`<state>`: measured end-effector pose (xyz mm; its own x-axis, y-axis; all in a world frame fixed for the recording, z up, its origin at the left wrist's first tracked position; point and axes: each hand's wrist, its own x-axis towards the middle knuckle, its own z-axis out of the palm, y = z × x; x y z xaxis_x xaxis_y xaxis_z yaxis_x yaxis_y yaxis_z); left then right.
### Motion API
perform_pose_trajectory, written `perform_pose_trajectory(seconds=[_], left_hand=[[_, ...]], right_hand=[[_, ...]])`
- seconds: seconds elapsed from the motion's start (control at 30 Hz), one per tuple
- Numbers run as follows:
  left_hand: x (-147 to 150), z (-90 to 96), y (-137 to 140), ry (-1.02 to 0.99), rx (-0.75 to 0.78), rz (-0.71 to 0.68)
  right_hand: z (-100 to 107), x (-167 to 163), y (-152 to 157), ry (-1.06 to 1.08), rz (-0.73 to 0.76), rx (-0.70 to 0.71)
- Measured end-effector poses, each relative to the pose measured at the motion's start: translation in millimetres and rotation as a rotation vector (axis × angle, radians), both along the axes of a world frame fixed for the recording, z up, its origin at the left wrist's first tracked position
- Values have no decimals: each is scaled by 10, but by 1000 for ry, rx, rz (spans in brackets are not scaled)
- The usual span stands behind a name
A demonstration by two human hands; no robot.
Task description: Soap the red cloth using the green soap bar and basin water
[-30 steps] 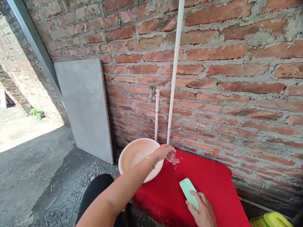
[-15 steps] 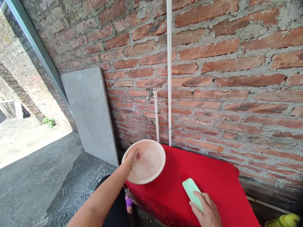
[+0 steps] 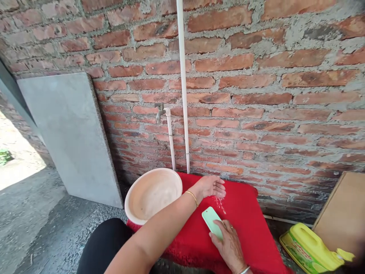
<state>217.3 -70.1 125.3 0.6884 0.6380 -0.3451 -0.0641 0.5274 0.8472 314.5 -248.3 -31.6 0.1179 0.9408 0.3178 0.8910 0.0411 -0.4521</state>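
Observation:
My left hand (image 3: 212,186) is stretched out over the red cloth (image 3: 242,213), fingers loosely extended and holding nothing. Drops of water fall from it onto the cloth. In my right hand (image 3: 229,243) is a mint-green scrub brush (image 3: 211,219), a flat oblong with a small hole at its far end; its underside is hidden against the cloth. Left of both hands stands a pale pink basin (image 3: 154,195) with some water in it, at the left end of the cloth-covered surface. My left forearm passes in front of the basin's near rim.
A tap (image 3: 160,112) on a white pipe is fixed at the brick wall (image 3: 234,102), behind the basin. A grey slab (image 3: 71,140) leans at the left. On the ground at the right lie a yellow jug (image 3: 312,249) and a cardboard piece (image 3: 342,213).
My left hand has left the basin and moved right, above the cloth, shedding water. My right hand still holds the brush on the cloth. The view has turned right.

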Motion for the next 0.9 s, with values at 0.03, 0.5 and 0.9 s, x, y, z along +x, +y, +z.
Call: perform_pose_trajectory(seconds=[0.03, 0.5, 0.9], left_hand=[[152, 11, -73, -15, 2, -50], [-445, -834, -429, 605, 722, 308], [-1168, -1872, -522, 1308, 1347, 167]], right_hand=[[-5, -7, -3, -12, -7, -9], [334, 621, -103, 15, -350, -301], [443, -117, 244, 5, -322, -136]])
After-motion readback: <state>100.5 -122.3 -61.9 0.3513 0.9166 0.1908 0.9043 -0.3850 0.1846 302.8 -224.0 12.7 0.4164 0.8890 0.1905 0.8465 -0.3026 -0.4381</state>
